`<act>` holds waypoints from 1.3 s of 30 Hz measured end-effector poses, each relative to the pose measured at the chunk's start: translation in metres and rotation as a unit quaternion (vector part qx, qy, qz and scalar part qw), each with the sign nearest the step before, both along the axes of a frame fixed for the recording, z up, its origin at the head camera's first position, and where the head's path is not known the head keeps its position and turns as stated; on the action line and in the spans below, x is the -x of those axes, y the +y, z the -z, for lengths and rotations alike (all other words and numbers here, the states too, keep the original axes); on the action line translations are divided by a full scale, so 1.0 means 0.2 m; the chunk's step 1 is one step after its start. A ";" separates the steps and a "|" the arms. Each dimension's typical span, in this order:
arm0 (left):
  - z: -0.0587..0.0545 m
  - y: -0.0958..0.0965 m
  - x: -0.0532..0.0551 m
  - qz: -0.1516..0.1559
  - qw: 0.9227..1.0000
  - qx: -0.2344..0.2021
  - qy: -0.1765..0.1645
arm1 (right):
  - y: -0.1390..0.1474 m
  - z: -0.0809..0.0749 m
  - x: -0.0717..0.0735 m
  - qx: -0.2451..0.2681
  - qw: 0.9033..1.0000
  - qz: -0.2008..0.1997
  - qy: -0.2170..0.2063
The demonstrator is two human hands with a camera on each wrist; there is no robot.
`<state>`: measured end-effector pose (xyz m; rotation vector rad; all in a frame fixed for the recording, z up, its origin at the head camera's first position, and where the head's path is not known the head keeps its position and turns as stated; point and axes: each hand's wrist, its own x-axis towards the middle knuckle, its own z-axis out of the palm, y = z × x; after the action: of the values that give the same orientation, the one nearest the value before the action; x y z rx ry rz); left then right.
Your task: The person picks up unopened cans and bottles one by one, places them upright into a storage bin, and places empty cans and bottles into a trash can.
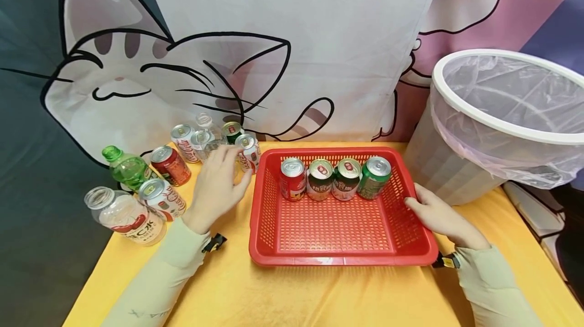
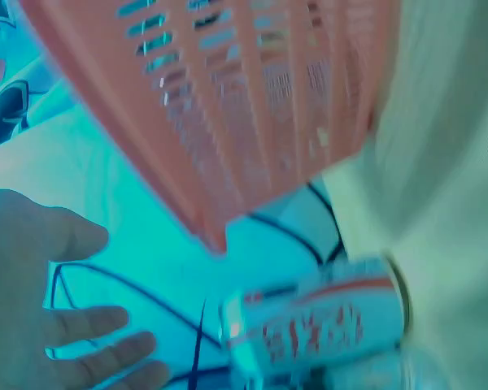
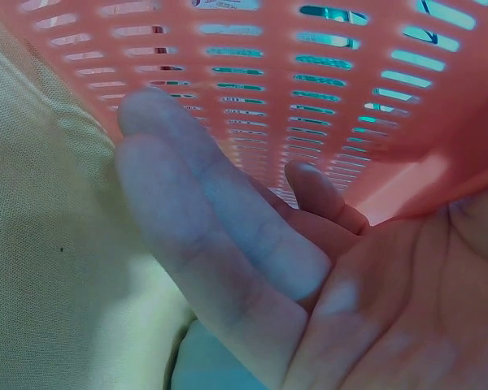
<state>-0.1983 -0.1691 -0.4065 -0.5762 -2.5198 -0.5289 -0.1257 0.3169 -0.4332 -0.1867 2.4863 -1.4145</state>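
A red plastic basket [image 1: 335, 258] lies on the yellow cloth, with a row of several upright drink cans near its far side: a red can [image 1: 293, 185], two dark cans with gold tops and a green can [image 1: 375, 180]. My right hand [image 1: 438, 215] grips the basket's right rim, thumb over the edge, fingers against the slotted outer wall [image 3: 252, 73]. My left hand [image 1: 216, 182] hovers left of the basket, near a white cola can [image 1: 248, 152]. In the left wrist view its fingers [image 2: 98, 325] are spread, apart from a white can [image 2: 317, 321].
Left of the basket stand a red can [image 1: 171, 166], more white cola cans [image 1: 161, 197], a green bottle [image 1: 130, 167] and a clear wide-mouthed bottle [image 1: 130, 218]. A lined white bin [image 1: 433, 149] rises at the right. A printed cloth [image 1: 301, 63] hangs behind the table.
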 end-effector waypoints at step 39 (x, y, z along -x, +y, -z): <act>-0.07 -0.46 -0.13 -0.264 0.940 0.172 -0.129 | 0.00 -0.01 -0.01 -0.004 1.000 0.000 0.003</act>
<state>-0.1722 -0.2602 -0.3920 0.0818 -2.8807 0.0432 -0.1245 0.3167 -0.4322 -0.1900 2.4952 -1.4065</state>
